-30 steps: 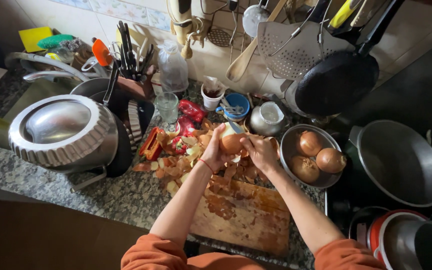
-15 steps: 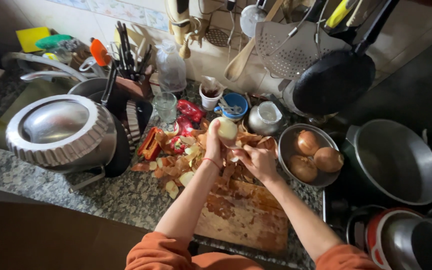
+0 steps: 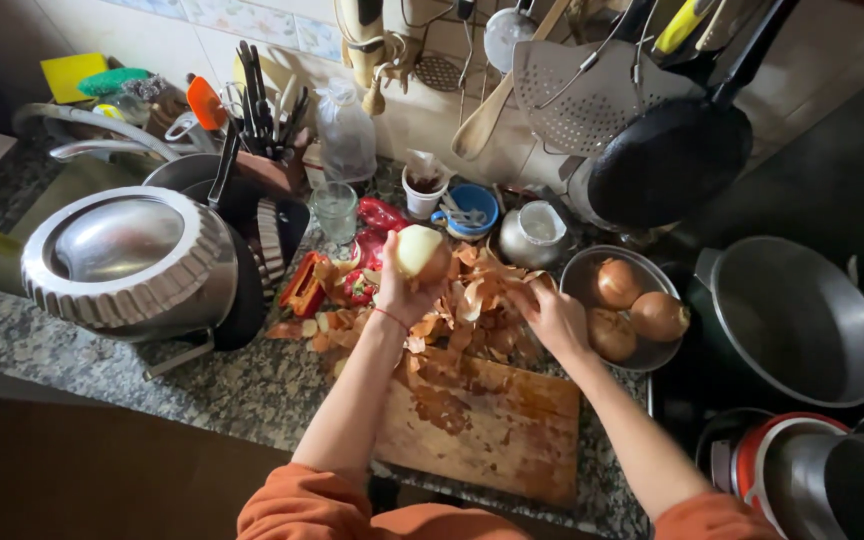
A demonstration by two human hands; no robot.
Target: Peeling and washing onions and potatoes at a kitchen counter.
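In the head view, a peeled, pale onion [image 3: 420, 252] is being held up near the middle of the frame by the left hand [image 3: 399, 290], whose fingers are being kept curled around its lower half, so that the onion is being gripped from below and is being raised clear of the counter. Just right of centre, the right hand [image 3: 555, 318] is being laid on a heap of brown onion skins [image 3: 472, 300]; its fingers are being spread loosely over the skins, and whether any skin is being pinched cannot be told.

The skins are being piled along the far edge of a wooden cutting board [image 3: 497, 425], which is lying in the lower middle of the frame on a speckled stone counter [image 3: 102, 365]. More scraps are being left scattered on the board's top.

Right of the right hand, three unpeeled onions are being kept in a round metal bowl [image 3: 577, 280]. At the right edge, a large grey pan [image 3: 802, 320] is being seen well apart from the hands. In the left half, a big ribbed metal lid [image 3: 132, 260] is being propped on the counter, near a drinking glass [image 3: 334, 210]. Both orange sleeves [image 3: 302, 505] are being shown along the bottom edge
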